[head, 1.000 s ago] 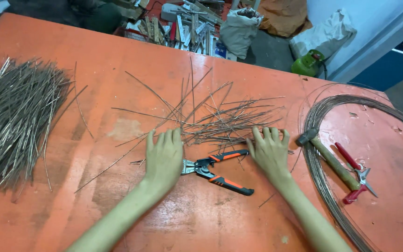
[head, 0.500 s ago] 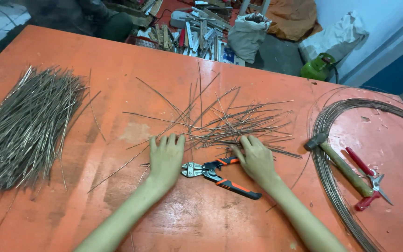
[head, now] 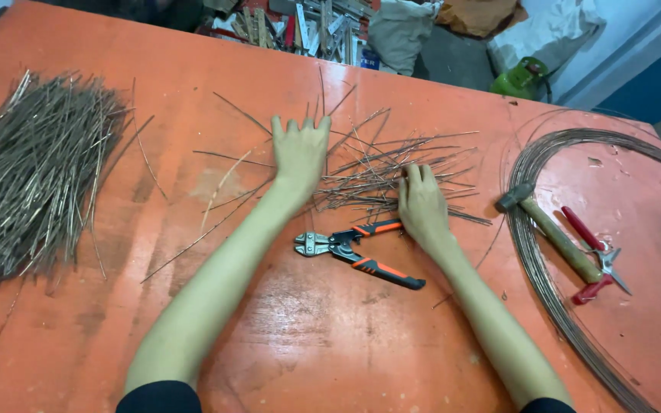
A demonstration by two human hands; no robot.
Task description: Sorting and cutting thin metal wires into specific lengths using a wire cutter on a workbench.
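Bare orange surface (head: 330, 336) lies open toward the near edge, below the bolt cutters (head: 357, 256). Between the hands, scattered cut wires (head: 392, 172) clutter the middle. A big wire bundle (head: 32, 176) blocks the left side; a wire coil (head: 545, 275), hammer (head: 552, 229) and red pliers (head: 594, 256) crowd the right.

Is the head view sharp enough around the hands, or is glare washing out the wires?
Head view: evenly lit, no glare on the orange table; left hand, right hand and loose wires sharp; soft shadows only; background clutter slightly soft.
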